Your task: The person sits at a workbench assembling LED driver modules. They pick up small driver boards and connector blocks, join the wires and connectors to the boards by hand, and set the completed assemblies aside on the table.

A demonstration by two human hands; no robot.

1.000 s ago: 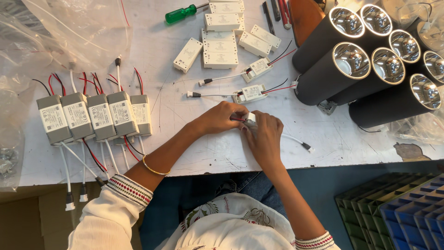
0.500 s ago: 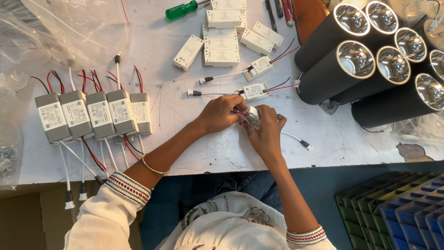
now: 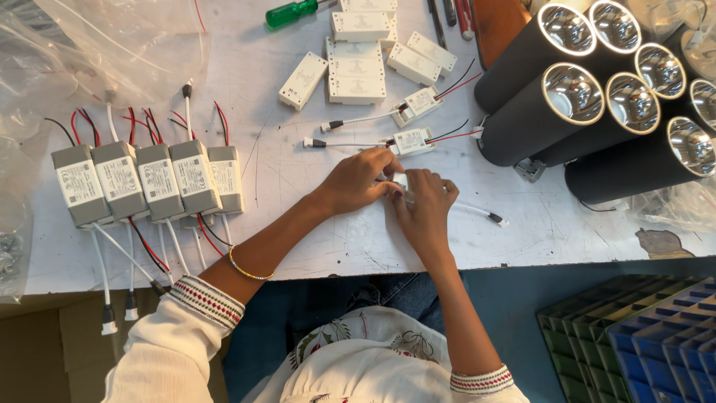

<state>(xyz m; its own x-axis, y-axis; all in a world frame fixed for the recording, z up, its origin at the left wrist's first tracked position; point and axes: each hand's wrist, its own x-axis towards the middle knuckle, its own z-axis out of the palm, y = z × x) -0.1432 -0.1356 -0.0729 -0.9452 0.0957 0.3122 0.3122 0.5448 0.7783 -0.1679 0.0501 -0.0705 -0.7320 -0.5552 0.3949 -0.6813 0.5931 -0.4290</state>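
Both hands meet over the white table (image 3: 298, 186) near its front edge. My left hand (image 3: 362, 183) and my right hand (image 3: 429, 205) pinch a small white driver box (image 3: 399, 181) between their fingers; most of the box is hidden. A white cable with a black plug (image 3: 498, 219) trails from it to the right. Just beyond the hands lie two more small white driver boxes (image 3: 412, 140) with red and black wires.
A row of grey driver boxes (image 3: 145, 179) with red and white leads lies at left. White boxes (image 3: 356, 71) and a green screwdriver (image 3: 292, 13) sit at the back. Black cylindrical lamps (image 3: 597, 112) are stacked at right. Plastic bags (image 3: 112, 45) lie at far left, coloured crates (image 3: 641, 339) below right.
The hands stay together on the small box, with only slight finger shifts. Nothing else on the table has moved.
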